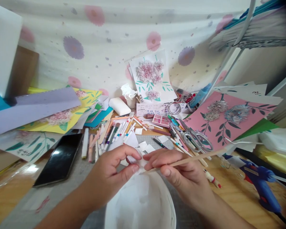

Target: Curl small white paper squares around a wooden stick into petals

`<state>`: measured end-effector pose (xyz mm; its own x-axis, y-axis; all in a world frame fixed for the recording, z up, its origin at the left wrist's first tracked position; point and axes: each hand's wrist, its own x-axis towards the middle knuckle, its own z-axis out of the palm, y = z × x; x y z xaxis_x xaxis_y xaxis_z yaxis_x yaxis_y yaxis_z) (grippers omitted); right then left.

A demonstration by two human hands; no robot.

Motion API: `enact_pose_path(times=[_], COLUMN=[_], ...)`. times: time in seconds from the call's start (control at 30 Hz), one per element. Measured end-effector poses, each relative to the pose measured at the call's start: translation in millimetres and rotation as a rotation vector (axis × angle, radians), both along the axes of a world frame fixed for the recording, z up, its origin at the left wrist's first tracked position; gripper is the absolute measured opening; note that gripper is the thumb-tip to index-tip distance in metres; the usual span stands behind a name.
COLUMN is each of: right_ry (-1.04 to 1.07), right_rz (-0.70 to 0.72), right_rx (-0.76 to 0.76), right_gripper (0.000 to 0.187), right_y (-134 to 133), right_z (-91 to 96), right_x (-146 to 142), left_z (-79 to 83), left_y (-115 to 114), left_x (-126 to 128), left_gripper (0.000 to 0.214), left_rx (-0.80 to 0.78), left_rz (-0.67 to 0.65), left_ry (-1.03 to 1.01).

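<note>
My left hand (112, 173) pinches a small piece of white tissue paper (136, 163) between thumb and forefinger. My right hand (181, 173) grips a thin wooden stick (197, 158), whose near tip meets the paper where the two hands touch. The stick runs up to the right, over the scissors (197, 141). Both hands are held above a white bowl (168, 203) at the table's front edge, with white scraps inside it.
A black phone (60, 162) lies at the left. Several markers (116, 132) and paper squares (145, 147) clutter the middle. A blue glue gun (261, 181) rests at the right. Flower cards (225, 117) and coloured paper sheets (33, 108) cover both sides, with a floral cloth behind.
</note>
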<state>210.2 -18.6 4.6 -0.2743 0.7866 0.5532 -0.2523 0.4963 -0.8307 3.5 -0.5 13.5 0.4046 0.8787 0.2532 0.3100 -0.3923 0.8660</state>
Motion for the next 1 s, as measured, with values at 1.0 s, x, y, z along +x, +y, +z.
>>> enact_pose_path(times=[1.0], right_ry=[0.077], right_rz=[-0.240], right_rx=[-0.067], right_gripper=[0.014], right_y=[14], right_z=[-6.7], right_x=[5], left_z=[-15.2], left_y=[4], left_x=[-2], left_gripper=[0.009], left_rx=[-0.202], left_rz=[-0.097], left_ry=[-0.304])
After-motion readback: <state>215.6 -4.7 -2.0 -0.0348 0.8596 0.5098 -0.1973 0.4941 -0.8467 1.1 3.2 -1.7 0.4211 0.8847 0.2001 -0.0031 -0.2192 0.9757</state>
